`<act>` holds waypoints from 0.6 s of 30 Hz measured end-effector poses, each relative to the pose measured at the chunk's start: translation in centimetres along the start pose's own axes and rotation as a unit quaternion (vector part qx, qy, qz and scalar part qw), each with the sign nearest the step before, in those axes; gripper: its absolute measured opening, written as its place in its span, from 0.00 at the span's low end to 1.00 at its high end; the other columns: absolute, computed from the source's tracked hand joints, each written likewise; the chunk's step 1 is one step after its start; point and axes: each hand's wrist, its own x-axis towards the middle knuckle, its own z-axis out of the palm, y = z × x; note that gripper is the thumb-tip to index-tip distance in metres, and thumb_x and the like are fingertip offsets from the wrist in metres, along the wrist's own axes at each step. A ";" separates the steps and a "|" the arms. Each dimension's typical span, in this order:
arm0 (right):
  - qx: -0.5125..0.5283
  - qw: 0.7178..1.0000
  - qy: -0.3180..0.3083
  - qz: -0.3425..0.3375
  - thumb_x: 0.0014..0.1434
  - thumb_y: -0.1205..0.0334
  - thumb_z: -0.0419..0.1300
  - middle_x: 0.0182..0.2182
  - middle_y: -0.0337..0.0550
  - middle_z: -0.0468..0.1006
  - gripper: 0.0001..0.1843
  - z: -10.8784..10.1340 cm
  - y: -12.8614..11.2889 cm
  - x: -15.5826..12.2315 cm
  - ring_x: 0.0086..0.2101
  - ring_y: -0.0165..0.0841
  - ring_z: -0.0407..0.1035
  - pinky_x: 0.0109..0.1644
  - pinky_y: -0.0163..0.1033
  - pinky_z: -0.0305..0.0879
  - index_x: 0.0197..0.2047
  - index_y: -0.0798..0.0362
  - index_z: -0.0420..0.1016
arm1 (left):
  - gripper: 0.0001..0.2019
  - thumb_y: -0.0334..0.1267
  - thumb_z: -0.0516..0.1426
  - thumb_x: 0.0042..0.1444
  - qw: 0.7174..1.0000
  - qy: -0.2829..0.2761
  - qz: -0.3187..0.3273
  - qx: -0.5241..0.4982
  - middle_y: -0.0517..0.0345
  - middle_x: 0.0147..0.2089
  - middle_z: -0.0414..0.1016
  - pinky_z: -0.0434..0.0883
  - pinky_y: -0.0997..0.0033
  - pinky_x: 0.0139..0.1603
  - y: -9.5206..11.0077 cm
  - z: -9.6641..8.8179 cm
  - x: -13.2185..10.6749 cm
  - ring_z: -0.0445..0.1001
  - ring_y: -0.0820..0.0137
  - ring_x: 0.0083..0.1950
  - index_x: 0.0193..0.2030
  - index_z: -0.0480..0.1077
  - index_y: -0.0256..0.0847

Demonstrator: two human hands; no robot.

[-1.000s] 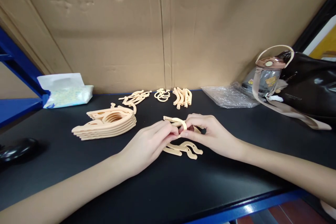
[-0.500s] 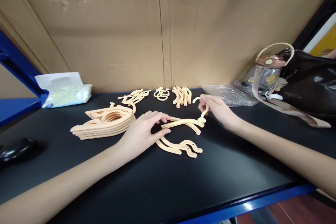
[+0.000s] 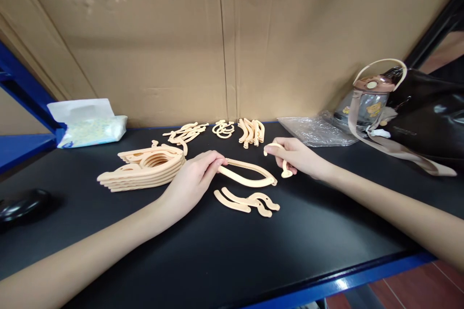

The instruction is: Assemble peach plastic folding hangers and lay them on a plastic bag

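My left hand (image 3: 194, 178) pinches the left end of a pair of beige curved hanger arms (image 3: 250, 176) lying joined at the right on the black table (image 3: 253, 256). To their right, my right hand (image 3: 293, 157) grips a beige hook piece (image 3: 284, 170), its round foot close to the arms' right tip. Two more loose beige arms (image 3: 246, 201) lie just in front of the held ones.
A stack of assembled beige hangers (image 3: 145, 171) lies left of my left hand. Small piles of beige parts (image 3: 224, 131) sit at the back by the cardboard wall. A tissue pack (image 3: 87, 123) is back left, a plastic bag (image 3: 315, 131), bottle (image 3: 368, 101) and black bag (image 3: 431, 116) right.
The hands, pinched together on one piece a second ago, have drawn apart. The right hand pulled the hook piece off to the right, then lowered it; the left hand swung the arms flat.
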 end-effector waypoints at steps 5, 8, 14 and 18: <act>-0.005 0.999 -0.038 0.006 0.56 0.51 0.62 0.13 0.29 0.64 0.15 0.2 0.0 -0.3 0.12 0.21 0.56 0.15 0.27 0.52 0.33 0.55 0.70 | 0.13 0.42 0.46 0.66 0.998 -0.015 -0.028 0.059 0.61 0.35 0.74 0.67 0.68 0.39 0.0 0.1 -0.3 0.73 0.66 0.38 0.39 0.69 0.44; 0.001 0.999 -0.044 0.005 0.54 0.50 0.63 0.13 0.30 0.65 0.16 0.2 0.2 -0.2 0.13 0.22 0.58 0.16 0.28 0.53 0.36 0.55 0.71 | 0.14 0.42 0.47 0.65 0.992 -0.014 -0.029 0.120 0.61 0.29 0.69 0.65 0.68 0.33 0.2 0.1 -0.4 0.72 0.66 0.33 0.32 0.68 0.43; -0.003 0.999 -0.037 0.005 0.56 0.51 0.62 0.15 0.31 0.68 0.18 0.0 0.3 -0.2 0.15 0.23 0.59 0.18 0.28 0.54 0.45 0.54 0.70 | 0.18 0.44 0.46 0.66 0.984 -0.014 -0.020 0.175 0.61 0.24 0.63 0.62 0.67 0.31 0.2 0.2 -0.3 0.68 0.65 0.31 0.25 0.59 0.42; 0.002 0.999 -0.037 -0.008 0.56 0.52 0.62 0.16 0.30 0.67 0.22 0.2 0.3 -0.3 0.17 0.23 0.59 0.19 0.28 0.53 0.50 0.54 0.66 | 0.11 0.42 0.47 0.66 0.990 -0.012 0.046 0.132 0.58 0.36 0.71 0.65 0.66 0.38 0.5 0.2 -0.4 0.68 0.65 0.39 0.38 0.67 0.42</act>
